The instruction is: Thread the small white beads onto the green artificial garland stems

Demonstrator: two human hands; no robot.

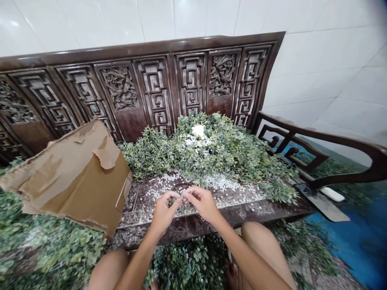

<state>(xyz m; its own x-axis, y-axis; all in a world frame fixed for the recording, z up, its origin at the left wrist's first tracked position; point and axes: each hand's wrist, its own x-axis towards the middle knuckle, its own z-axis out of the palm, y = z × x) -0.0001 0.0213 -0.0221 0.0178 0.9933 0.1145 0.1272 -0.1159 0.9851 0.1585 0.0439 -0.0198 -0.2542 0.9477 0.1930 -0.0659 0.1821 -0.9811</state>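
Note:
My left hand (165,209) and my right hand (202,201) meet above the front of the dark wooden bench seat (238,211), fingertips pinched close together. Between them is a small green leafy sprig (180,198), partly hidden by my fingers. Many small white discs (222,183) lie scattered over the seat around and behind my hands. Just beyond stands a large heap of green leafy sprigs (238,151), with a pile of white pieces (198,131) on top of it.
At left, a torn cardboard piece (69,177) leans on the bench, a bent wire (121,195) by its edge. More greenery (190,262) lies below, between my knees. A flat dark object (320,203) and a white object (331,194) rest near the carved armrest (332,137).

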